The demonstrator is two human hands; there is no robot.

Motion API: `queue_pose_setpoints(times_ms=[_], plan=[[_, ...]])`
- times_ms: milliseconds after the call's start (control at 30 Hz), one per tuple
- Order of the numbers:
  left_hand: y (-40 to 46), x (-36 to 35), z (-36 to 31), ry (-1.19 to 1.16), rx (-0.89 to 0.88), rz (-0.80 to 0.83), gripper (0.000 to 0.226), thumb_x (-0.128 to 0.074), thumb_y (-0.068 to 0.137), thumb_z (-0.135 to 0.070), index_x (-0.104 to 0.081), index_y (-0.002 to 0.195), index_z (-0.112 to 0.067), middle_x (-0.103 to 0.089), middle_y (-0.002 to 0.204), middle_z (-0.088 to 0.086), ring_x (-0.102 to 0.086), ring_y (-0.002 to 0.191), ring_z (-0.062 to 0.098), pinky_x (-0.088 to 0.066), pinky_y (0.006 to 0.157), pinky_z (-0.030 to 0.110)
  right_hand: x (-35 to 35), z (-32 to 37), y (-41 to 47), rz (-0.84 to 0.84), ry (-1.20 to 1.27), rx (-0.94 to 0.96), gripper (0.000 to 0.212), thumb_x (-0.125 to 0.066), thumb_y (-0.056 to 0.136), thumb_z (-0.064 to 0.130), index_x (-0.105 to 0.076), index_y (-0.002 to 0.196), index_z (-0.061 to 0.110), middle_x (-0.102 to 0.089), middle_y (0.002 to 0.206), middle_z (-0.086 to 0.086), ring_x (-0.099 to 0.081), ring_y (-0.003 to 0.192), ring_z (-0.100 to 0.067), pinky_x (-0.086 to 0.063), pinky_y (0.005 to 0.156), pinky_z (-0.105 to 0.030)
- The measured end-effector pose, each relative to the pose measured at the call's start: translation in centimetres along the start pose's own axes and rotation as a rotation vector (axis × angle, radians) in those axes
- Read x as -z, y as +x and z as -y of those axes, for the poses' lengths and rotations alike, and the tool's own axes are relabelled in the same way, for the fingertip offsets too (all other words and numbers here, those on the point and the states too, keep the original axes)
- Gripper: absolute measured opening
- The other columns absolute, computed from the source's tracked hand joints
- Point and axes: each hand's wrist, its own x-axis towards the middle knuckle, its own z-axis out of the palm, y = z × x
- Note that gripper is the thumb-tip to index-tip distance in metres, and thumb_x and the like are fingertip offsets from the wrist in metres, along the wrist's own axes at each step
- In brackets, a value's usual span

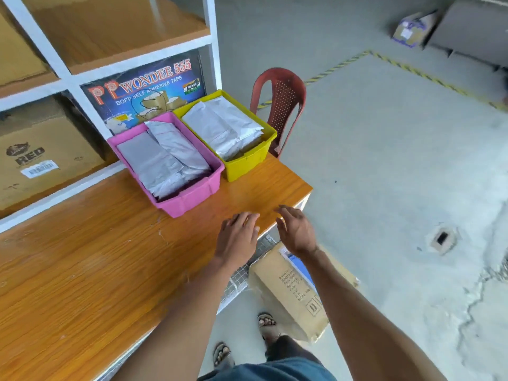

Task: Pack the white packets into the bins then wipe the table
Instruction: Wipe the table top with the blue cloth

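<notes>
Both our forearms come in from the bottom of the frame. Left hand (238, 237) sits flat over the table's (82, 270) near edge at centre, fingers straight and spread, holding nothing. Right hand (295, 229) is just beside it, past the table's right corner, fingers loosely open, also holding nothing.

White packets (167, 158) are stacked in the pink bin (192, 199), more white packets (222, 127) in the yellow bin (247, 163). Bins touch side by side at upper centre, near the table's right end; yellow one sits close to the edge. Tabletop to the left of the bins is bare wood.

Obstacles: shelving unit (71, 81) runs along the table's far side, tape poster (145, 89) right behind the bins. Red plastic chair (280, 105) behind the yellow bin. Cardboard box (288, 290) on the floor below the right hand, beside our sandalled feet (266, 321).
</notes>
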Motion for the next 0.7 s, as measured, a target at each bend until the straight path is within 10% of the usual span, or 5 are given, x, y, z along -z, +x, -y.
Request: queue_pose_setpoints(times_ms=[533, 700], plan=[[-3.9, -11.1, -6.5, -0.087, -0.143, 0.515, 0.044, -0.052, 0.108, -0.024, -0.049, 0.152, -0.021, -0.055, 0.150, 0.001, -0.056, 0.131, 0.020, -0.048, 0.108, 0.039, -1.2, -5.9, -18.2, 0.088, 0.017, -0.634, 0.030, -0.063, 0.097, 0.011, -0.071, 0.126, 0.014, -0.070, 0.128, -0.008, -0.069, 0.109, -0.034, -0.061, 0.077, -0.046], [-1.4, -18.5, -7.3, -0.079, -0.088, 0.541, 0.038, -0.053, 0.107, -0.022, -0.056, 0.145, -0.020, -0.063, 0.137, 0.000, -0.062, 0.118, 0.021, -0.053, 0.091, 0.034, -4.7, -11.5, -18.1, 0.151, 0.028, -0.743, 0.032, -0.059, 0.102, 0.019, -0.067, 0.133, 0.018, -0.065, 0.136, -0.005, -0.070, 0.104, -0.034, -0.059, 0.078, -0.044]])
